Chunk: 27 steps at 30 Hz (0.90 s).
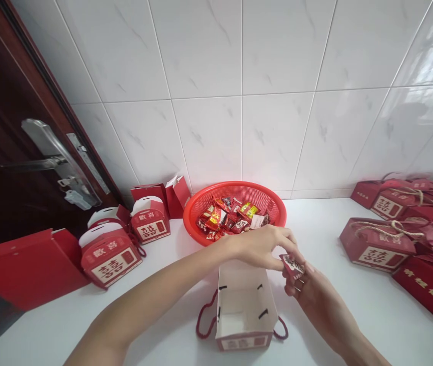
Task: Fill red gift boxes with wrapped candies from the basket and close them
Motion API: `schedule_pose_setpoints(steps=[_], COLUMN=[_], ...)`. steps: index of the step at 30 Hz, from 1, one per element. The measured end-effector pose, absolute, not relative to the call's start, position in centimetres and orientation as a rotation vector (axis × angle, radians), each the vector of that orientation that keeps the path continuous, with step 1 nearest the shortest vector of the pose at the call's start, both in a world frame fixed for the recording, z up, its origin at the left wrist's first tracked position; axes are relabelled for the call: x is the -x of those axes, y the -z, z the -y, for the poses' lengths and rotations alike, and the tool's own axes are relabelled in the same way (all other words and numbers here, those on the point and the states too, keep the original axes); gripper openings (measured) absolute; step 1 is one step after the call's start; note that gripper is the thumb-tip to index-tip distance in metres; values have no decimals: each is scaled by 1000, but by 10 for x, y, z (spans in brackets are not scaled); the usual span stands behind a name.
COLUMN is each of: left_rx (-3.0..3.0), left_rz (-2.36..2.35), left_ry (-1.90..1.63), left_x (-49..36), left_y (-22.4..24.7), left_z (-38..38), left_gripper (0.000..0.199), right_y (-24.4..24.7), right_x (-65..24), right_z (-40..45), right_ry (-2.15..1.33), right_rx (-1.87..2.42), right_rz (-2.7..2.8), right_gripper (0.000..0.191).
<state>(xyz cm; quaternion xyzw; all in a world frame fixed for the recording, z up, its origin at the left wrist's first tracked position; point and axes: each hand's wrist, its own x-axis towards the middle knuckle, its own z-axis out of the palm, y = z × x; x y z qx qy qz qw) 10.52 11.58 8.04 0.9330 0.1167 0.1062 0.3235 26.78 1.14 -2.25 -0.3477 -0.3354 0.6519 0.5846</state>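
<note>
My left hand [264, 246] reaches across to the right, its thumb and fingers on a red wrapped candy [291, 266]. From the other side my right hand [310, 287] holds the same candy between its fingers. Just left of my right hand stands an open box [239, 305], pale inside, with dark red cord handles at its sides; I see nothing lying in the visible part. Behind my left hand is a red plastic basket [234, 185] with many wrapped candies [233, 216] in it.
Red and white boxes [111, 259] and red bags [33, 262] stand at the left, near a dark door with a metal handle [48, 162]. More red boxes [380, 244] tied with string are grouped at the right. A tiled wall [208, 137] rises behind.
</note>
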Motion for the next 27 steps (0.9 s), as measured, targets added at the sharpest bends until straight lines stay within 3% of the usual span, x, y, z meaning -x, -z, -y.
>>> schedule_pose_setpoints(steps=[3,7,10,13,20,24,27], left_rx=[-2391,-2364,-2432,-2395,-2240,-2281,-2340], left_rz=[-318,-720,-1156,-1293,-1433,-1458,-1409], left_ry=[-202,-188,110,355,684,652,487], left_x=[-98,-70,-47,-35,-44,-52,-51], left_y=[-91,-108,-108,-96,-68,-56,-51], left_z=[-129,-165,-195,-213,-208,-199,-199], left_gripper=[44,36,34,31,55,34,41], right_y=[27,36,42,47,50,51,53], right_x=[-269,-266,-261,-256,-257,-257,-258], right_z=[-12,-16,-17,-17,-19,-19,-19], right_ry=[-1552,-1559,-1575,-1625,-1604,-1610,-1605], right_rx=[833,853,872,864,862,888,906], right_rz=[711,636,598,660,699,722,749], right_gripper=[31,28,27,27,25,20,20])
